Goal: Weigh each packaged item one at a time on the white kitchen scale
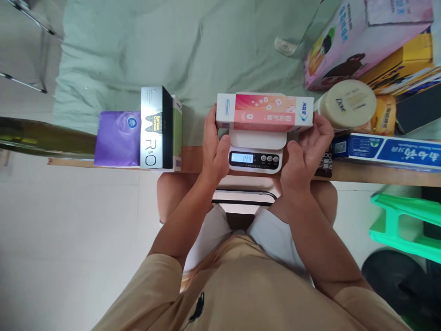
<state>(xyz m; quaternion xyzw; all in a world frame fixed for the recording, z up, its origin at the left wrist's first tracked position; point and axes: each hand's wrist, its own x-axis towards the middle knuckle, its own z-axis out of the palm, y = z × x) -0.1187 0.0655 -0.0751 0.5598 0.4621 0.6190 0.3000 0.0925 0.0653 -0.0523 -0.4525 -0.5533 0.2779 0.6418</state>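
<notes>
A long pink and white carton [264, 112] lies flat on a small white digital scale [255, 158] at the wooden ledge's edge. The scale's lit display reads 144. My left hand [213, 147] is cupped against the carton's left end, its thumb beside the scale. Fingers of my right hand [306, 151] wrap the carton's right end, with the thumb near the scale's buttons. Both hands hold the carton between them.
Left of the scale stand a silver and black box [155, 128], a green-edged box [177, 133] and a purple pack [117, 138]. To the right are a Dove jar [349, 103], a long blue box [389, 151] and large stacked cartons [361, 37]. A green plastic stool [403, 220] stands lower right.
</notes>
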